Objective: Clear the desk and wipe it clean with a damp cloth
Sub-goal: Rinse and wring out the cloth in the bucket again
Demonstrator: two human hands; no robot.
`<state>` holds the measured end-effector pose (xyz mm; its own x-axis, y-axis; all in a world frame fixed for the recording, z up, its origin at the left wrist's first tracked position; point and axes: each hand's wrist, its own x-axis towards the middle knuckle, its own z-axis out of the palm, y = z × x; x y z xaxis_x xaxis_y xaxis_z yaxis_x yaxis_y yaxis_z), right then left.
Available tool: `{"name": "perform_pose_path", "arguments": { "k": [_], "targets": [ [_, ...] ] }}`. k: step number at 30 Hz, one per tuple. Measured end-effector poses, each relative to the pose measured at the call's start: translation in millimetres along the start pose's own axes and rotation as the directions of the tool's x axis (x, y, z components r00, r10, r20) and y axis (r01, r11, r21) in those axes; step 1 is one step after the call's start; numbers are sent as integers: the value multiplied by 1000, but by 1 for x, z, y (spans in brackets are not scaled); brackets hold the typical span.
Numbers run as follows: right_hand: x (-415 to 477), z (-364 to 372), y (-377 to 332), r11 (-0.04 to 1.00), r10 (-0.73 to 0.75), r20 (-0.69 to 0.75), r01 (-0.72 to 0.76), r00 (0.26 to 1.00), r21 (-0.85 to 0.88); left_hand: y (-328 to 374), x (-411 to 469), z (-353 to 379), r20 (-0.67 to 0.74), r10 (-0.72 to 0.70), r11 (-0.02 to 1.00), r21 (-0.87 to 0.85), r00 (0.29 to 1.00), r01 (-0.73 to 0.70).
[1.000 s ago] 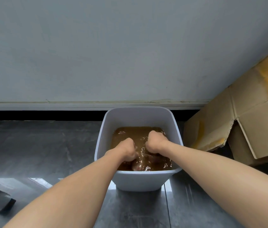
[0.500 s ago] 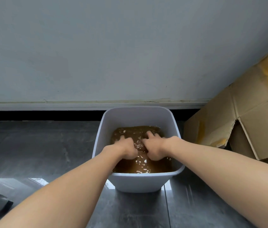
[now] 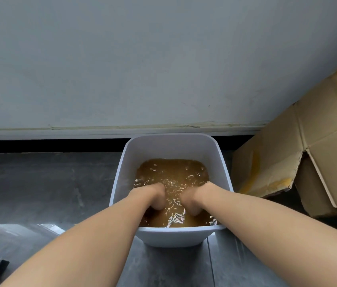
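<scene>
Hands: left hand (image 3: 155, 196) and right hand (image 3: 192, 201) are dipping into murky water (image 3: 171, 172) in the tub (image 3: 173, 235); fingers are hiding below, grip I cannot tell.
Cloth: not showing (probably lying underwater).
Risk: rough wringing may be splashing dirty water onto floor (image 3: 39, 183) and cardboard box (image 3: 277, 162).

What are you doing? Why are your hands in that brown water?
A person has both hands plunged into a white tub of brown, rippling water that sits on the dark floor by the wall. The left hand and right hand are partly under, so the fingers are hidden and I cannot tell what they hold. Something may be getting washed in there, but nothing shows. A cardboard box lies to the right.
</scene>
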<state>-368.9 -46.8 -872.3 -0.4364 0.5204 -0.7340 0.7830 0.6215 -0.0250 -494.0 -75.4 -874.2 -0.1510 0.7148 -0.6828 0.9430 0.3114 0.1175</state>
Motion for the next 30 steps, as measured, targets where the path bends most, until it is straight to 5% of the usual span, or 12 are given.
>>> {"name": "perform_pose_path", "arguments": {
  "k": [4,7,9,10,14,16,22,26,30],
  "targets": [
    [16,1,-5,847,85,-33,-55,996,529,1,5,-3,184,-43,843,-521,982,135],
    [21,-5,-22,451,285,-127,-16,950,892,5,1,-7,161,-105,700,-689,981,188],
    [19,-13,-34,182,450,-134,56,883,982,4,3,-8,65,-166,568,-810,984,149],
    [16,-17,-38,132,507,-144,89,850,987,3,4,-10,46,-167,469,-875,985,121],
    [-5,-26,-47,255,594,-301,180,746,950,8,0,-14,42,-109,23,-999,993,44],
    [-9,-28,-46,364,612,-402,209,681,908,12,-7,-17,6,-32,-28,-1000,999,5],
    [-7,-29,-4,628,578,-561,116,593,770,26,-30,-26,-17,88,218,-975,996,-36],
    [-4,-32,12,764,398,-557,72,729,641,10,-20,-31,-38,59,298,-953,998,-54],
    [-2,-25,10,915,170,-347,-17,923,402,-4,4,-18,-100,19,706,-703,995,-84]
  ]
}}
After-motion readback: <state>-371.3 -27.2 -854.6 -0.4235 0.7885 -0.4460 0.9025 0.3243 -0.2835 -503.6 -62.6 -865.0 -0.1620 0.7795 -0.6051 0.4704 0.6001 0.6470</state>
